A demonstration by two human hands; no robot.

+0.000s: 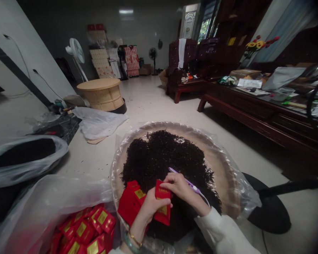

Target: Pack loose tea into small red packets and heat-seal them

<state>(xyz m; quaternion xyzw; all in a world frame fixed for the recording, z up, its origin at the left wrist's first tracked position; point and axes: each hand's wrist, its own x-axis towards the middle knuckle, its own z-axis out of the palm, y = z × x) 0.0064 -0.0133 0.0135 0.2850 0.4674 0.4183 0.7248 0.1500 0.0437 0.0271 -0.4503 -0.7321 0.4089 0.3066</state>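
My left hand (149, 204) grips a red packet (163, 208) with gold print, its thumb across the front. At the packet's top edge the fingers of my right hand (175, 184) are pinched together. Below both hands is a wide round tray (229, 176) lined with clear plastic, holding a heap of dark dried leaves (164, 155) that look like tea. A slim purple tool (193, 187) with a white cord lies on the leaves, partly behind my right hand. More red packets (129, 199) lie at the tray's left edge, beside my left hand.
A clear plastic bag (55, 192) at lower left holds several red packets (84, 227). Above it stands an open bag (60, 151) of dark material. A black round stand base (270, 208) is right of the tray. Further off are a wooden drum-shaped table (99, 84) and a long dark table (254, 109).
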